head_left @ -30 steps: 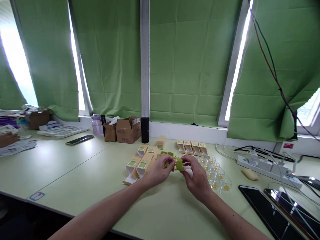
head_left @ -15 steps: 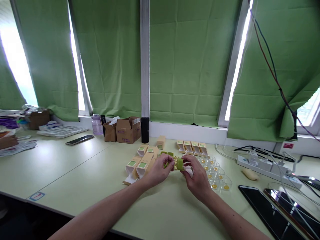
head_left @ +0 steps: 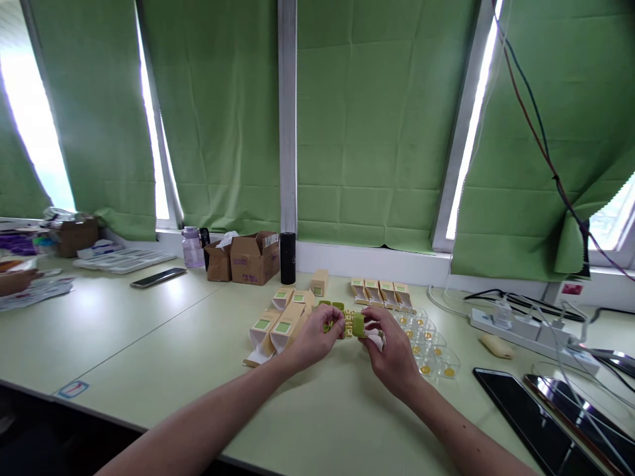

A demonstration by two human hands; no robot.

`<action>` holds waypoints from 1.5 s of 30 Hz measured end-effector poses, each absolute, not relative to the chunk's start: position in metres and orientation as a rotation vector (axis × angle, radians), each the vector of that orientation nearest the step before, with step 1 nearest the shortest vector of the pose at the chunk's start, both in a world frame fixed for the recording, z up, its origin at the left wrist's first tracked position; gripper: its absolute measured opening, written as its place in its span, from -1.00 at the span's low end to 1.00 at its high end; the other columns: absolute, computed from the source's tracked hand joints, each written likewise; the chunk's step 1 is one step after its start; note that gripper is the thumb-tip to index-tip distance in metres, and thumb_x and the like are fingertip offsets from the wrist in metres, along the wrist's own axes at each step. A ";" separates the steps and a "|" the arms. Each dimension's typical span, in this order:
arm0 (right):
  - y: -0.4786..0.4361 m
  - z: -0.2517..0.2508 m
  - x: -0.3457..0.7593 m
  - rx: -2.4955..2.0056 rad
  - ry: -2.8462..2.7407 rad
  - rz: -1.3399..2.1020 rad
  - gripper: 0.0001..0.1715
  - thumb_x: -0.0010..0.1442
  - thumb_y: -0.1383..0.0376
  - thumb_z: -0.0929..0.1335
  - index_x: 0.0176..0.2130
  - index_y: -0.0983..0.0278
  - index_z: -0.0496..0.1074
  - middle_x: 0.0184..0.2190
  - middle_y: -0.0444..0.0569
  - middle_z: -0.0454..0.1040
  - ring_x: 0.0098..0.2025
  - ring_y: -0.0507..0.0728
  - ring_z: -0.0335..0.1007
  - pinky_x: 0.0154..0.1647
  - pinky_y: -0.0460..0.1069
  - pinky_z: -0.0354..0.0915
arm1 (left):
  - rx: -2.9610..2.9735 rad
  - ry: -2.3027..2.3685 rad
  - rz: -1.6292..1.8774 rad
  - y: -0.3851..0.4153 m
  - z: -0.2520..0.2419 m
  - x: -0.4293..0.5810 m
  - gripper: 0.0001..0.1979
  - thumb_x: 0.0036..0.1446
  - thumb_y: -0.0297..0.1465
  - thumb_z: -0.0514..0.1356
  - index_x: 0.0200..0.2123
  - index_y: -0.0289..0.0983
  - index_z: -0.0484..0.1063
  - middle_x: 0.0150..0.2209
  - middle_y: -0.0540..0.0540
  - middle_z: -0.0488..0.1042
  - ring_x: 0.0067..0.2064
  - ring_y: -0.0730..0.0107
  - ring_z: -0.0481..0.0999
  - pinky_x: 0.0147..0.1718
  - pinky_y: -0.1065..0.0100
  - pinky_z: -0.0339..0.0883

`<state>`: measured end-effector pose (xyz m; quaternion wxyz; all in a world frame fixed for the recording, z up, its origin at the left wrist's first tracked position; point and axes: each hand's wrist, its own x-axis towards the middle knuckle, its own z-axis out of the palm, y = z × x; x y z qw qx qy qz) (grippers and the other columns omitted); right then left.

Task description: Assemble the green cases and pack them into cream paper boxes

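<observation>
My left hand pinches with thumb and forefinger at the left end of a small green piece with a pale yellow patterned side. Its exact kind cannot be made out. The piece's right end is between the fingers and thumb of my right hand, which also has something white and soft in it. More green pieces show just behind my left fingertips, partly hidden. Beside my left hand lie several tan cartons with green labels. Small clear cups with yellow centres stand right of my right hand.
A row of open tan cartons lies at the back. A black cylinder, cardboard boxes and a lilac bottle stand by the wall. Phones and a power strip with cables are on the right. Another person's hand is far left.
My hands stay nearly in place, and the green piece has turned slightly between them. The other person's hand at the far left has shifted a little to the right.
</observation>
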<state>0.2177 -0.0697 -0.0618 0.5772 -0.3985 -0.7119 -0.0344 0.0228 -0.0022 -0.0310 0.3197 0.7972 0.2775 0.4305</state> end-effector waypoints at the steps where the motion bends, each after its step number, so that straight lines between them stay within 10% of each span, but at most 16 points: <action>1: -0.070 -0.062 0.218 -0.935 -1.667 -0.078 -0.58 0.32 0.40 0.34 0.14 0.14 0.36 0.03 0.09 0.51 -0.12 0.21 0.53 -0.09 0.17 0.57 | 2.093 0.730 1.131 -0.002 -0.032 0.023 -0.77 0.33 -0.22 0.20 -0.32 -0.24 0.39 -0.41 -0.04 0.49 -0.32 0.33 0.48 -0.26 0.31 0.39; 12: -0.067 -0.064 0.219 -0.951 -1.655 -0.075 -0.53 0.30 0.40 0.35 0.16 0.14 0.35 0.04 0.09 0.50 -0.10 0.22 0.53 -0.09 0.18 0.58 | 2.121 0.747 1.284 0.000 -0.035 0.020 -0.78 0.33 -0.25 0.23 -0.31 -0.27 0.50 -0.29 -0.12 0.49 -0.20 0.25 0.52 -0.19 0.25 0.48; 20: -0.070 -0.062 0.220 -0.972 -1.678 -0.129 -0.50 0.30 0.42 0.33 0.19 0.15 0.33 0.09 0.12 0.48 0.01 0.26 0.51 -0.06 0.19 0.59 | 2.448 0.642 1.405 -0.009 -0.031 0.016 -0.67 0.31 -0.36 0.26 0.12 -0.25 0.45 -0.03 -0.26 0.56 0.17 -0.04 0.34 0.13 -0.07 0.40; 32: -0.076 -0.057 0.220 -0.923 -1.828 -0.358 -0.32 0.36 0.48 0.26 0.39 0.11 0.24 0.20 0.18 0.42 0.24 0.33 0.44 0.16 0.26 0.53 | 2.651 0.481 1.404 -0.015 -0.028 0.019 -0.58 0.27 -0.46 0.30 0.18 -0.21 0.41 0.05 -0.23 0.57 0.13 0.01 0.38 0.21 -0.07 0.29; 45: -0.077 -0.056 0.220 -0.879 -1.815 -0.515 -0.62 0.39 0.44 0.32 0.15 0.19 0.40 0.14 0.21 0.52 0.21 0.32 0.52 0.12 0.22 0.57 | 2.612 0.475 1.409 -0.015 -0.027 0.017 -0.59 0.25 -0.42 0.34 0.15 -0.21 0.44 0.02 -0.23 0.59 0.11 -0.02 0.44 0.22 -0.11 0.27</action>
